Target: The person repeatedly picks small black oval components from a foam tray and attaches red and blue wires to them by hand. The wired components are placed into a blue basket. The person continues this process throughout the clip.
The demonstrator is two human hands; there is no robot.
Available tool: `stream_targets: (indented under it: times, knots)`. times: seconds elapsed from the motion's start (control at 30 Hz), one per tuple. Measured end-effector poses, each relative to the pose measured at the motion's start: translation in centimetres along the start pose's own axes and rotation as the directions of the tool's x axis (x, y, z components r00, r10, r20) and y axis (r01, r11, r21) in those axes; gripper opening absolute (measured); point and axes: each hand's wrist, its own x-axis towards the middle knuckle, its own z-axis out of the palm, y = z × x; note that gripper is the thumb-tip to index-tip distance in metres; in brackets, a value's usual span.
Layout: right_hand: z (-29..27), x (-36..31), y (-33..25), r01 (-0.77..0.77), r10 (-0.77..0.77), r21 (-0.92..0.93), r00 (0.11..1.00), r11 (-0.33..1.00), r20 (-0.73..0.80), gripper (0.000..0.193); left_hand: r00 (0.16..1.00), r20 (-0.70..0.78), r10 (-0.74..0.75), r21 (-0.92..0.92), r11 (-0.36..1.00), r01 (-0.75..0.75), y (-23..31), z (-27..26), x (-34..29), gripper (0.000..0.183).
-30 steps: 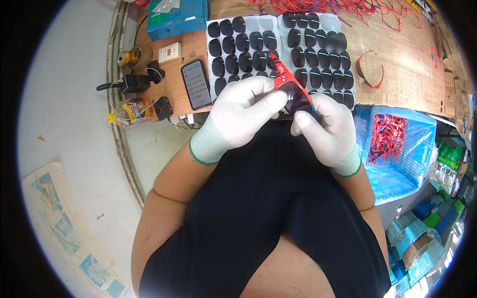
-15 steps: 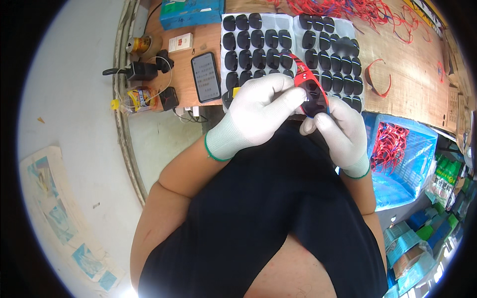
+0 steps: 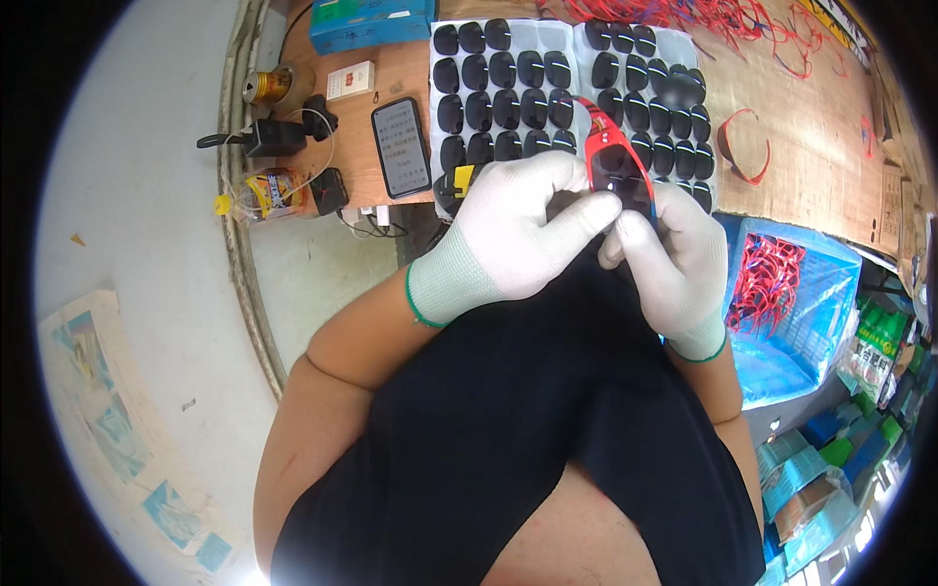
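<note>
A pair of red-framed sunglasses [image 3: 618,168] with dark lenses is held up between both hands, in front of the table edge. My left hand [image 3: 523,230], in a white knit glove with a green cuff edge, grips the frame's left side with its thumb across the lower lens. My right hand [image 3: 674,269], gloved the same way, pinches the lower right part of the frame. The two thumbs nearly meet below the lens. Behind the sunglasses, dark lenses [image 3: 505,107] lie in rows on white sheets [image 3: 547,37]. Some fingertips are hidden behind the frame.
Red frames [image 3: 674,12] heap at the far edge; a single red frame [image 3: 767,161] lies right. A blue crate [image 3: 791,366] of red frames stands below. Left are a phone [image 3: 401,146], a small white box [image 3: 351,80], a blue box [image 3: 371,29], a can [image 3: 264,86] and chargers [image 3: 274,139].
My left thumb has slid right and down across the lens toward my right thumb. The sunglasses have turned slightly and moved a little right. Both hands keep their hold.
</note>
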Motion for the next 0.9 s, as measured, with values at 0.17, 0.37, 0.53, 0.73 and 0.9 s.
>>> stream_targets:
  times: [0.17,0.37,0.53,0.73,0.9]
  knots:
    - [0.8,-0.2,-1.0,0.086,-0.097,-0.124,0.991,0.989,-0.091,0.008,1.0,0.026,0.01,-0.179,0.984,-0.005,1.1,0.1,0.0,0.017]
    - [0.6,-0.1,-1.1,0.181,-0.192,-0.115,0.977,0.977,-0.09,0.006,0.996,0.053,0.074,-0.179,0.982,-0.063,1.3,-0.2,-0.2,0.014]
    - [0.2,0.3,-0.7,-0.111,0.072,0.395,0.991,0.912,0.112,0.015,0.999,0.039,-0.028,-0.262,0.964,0.037,2.2,-0.3,-0.8,0.017]
    - [0.4,1.2,0.3,-0.215,0.089,0.501,0.961,0.838,0.263,0.014,0.973,0.065,-0.223,-0.205,0.951,0.232,2.1,-1.4,-0.5,0.026]
    - [-1.0,2.0,0.3,0.351,-0.296,-0.195,0.919,0.916,0.26,0.019,0.986,0.08,-0.145,-0.613,0.773,0.163,-1.1,-0.2,1.9,0.035]
